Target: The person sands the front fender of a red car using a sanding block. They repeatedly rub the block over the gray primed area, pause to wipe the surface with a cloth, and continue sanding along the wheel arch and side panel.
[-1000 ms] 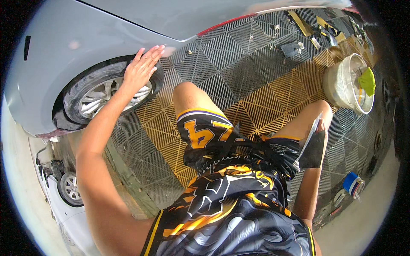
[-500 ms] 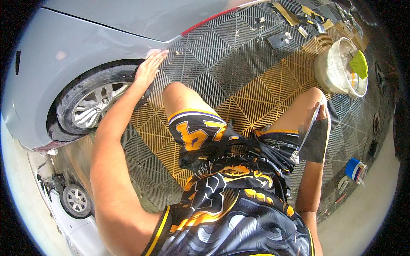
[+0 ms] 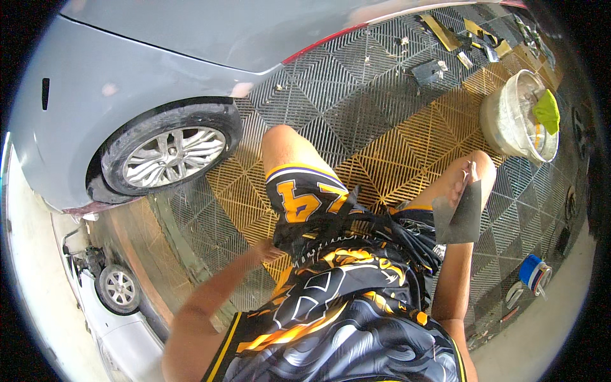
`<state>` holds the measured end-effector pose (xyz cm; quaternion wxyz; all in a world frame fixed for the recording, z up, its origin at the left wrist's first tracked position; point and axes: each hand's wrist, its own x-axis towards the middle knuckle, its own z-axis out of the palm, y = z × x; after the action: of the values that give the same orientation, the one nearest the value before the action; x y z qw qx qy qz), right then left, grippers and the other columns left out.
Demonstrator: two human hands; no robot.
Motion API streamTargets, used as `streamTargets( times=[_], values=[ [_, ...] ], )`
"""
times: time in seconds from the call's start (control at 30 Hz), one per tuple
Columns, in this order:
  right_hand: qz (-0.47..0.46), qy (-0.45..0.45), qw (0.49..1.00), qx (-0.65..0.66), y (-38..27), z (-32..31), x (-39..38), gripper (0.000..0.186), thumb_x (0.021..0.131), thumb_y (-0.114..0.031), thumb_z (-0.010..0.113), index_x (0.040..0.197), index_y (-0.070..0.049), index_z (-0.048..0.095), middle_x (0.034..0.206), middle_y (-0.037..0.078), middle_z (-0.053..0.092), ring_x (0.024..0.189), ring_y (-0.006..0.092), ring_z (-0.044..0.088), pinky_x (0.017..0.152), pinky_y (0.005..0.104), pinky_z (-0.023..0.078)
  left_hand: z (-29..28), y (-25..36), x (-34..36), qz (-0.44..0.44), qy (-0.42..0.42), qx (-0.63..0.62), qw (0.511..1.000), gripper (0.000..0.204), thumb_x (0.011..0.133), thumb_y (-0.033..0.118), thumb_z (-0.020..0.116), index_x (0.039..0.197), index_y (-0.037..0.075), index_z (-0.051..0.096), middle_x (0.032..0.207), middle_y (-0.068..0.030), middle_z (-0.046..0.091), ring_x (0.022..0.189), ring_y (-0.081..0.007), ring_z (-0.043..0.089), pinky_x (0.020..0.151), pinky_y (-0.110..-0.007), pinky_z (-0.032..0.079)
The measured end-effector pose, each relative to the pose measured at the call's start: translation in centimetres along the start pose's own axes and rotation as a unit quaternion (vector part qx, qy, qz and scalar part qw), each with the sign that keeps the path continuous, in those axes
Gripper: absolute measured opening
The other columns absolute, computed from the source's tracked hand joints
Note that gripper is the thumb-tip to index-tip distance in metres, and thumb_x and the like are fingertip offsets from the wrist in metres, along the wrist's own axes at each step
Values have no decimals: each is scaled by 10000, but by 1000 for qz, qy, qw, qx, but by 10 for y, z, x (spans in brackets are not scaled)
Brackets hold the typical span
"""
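Observation:
My right hand [image 3: 463, 181] rests by my right knee, its fingers closed on a dark grey sheet of sandpaper [image 3: 470, 213]. The sheet hangs down over my right forearm and looks folded, with a second grey flap on its left. My left hand [image 3: 270, 250] is low beside my left thigh, near the black and yellow shorts [image 3: 299, 200]. Motion smears its fingers. Away from both hands, the grey car panel [image 3: 184, 79] at the upper left has pinkish pale patches above and beside the wheel [image 3: 175, 153].
A whitish bucket [image 3: 509, 124] with a green cloth [image 3: 546, 113] over its rim stands at the right. A blue-and-white container [image 3: 531, 270] is lower right. Scraps and cardboard strips [image 3: 442, 32] lie on the grooved tile floor [image 3: 382, 153]. Another white car [image 3: 124, 340] is lower left.
My left hand has left the car panel above the wheel and swung down and back beside my left thigh. My right hand still holds the sandpaper, now turned flatter to view.

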<state>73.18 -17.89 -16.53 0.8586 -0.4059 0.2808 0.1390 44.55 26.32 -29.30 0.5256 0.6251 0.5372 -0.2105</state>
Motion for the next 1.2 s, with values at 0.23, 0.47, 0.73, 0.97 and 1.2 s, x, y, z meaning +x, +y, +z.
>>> streamTargets(
  times=[0.23, 0.47, 0.73, 0.97, 1.2],
  values=[
    [-104, -37, 987, -114, -9, 34, 8, 201, 1009, -304, 564, 991, -106, 601, 794, -11, 637, 623, 104, 596, 549, 254, 484, 86, -19, -50, -19, -79, -194, 978, 425, 967, 266, 581, 1322, 35, 553, 1167, -151, 621, 1153, -304, 563, 956, -434, 470],
    [-191, 38, 947, -255, -14, 88, -9, 351, 974, -269, 628, 690, -97, 515, 633, -38, 471, 565, 68, 435, 537, 257, 353, 48, 10, -48, 82, 18, 219, 972, 380, 985, 245, 574, 1293, 24, 562, 1029, -148, 662, 1031, -262, 631, 864, -412, 516],
    [-113, -137, 933, -314, 29, 71, 10, 200, 1001, -246, 610, 958, -61, 672, 815, -71, 625, 736, 21, 528, 671, 195, 418, -10, 165, -46, 447, 165, 112, 872, 408, 980, 284, 628, 1279, 14, 563, 922, -123, 677, 938, -177, 670, 791, -340, 547],
    [-135, -253, 887, -361, 72, 107, 10, 281, 1012, -270, 600, 942, -4, 660, 803, -42, 631, 759, 26, 531, 677, 212, 438, 144, 224, -106, 383, -270, -185, 864, 358, 966, 214, 666, 1247, -3, 619, 1055, -61, 697, 925, -101, 628, 772, -265, 504],
    [-215, 50, 960, -174, 86, 88, 83, 490, 1033, -512, 454, 897, -61, 589, 679, -9, 523, 556, 75, 455, 519, 227, 370, 197, 229, -128, 613, -144, 32, 776, 311, 993, 265, 594, 1119, -19, 601, 889, -220, 634, 795, -414, 633, 694, -431, 501]
  ],
)
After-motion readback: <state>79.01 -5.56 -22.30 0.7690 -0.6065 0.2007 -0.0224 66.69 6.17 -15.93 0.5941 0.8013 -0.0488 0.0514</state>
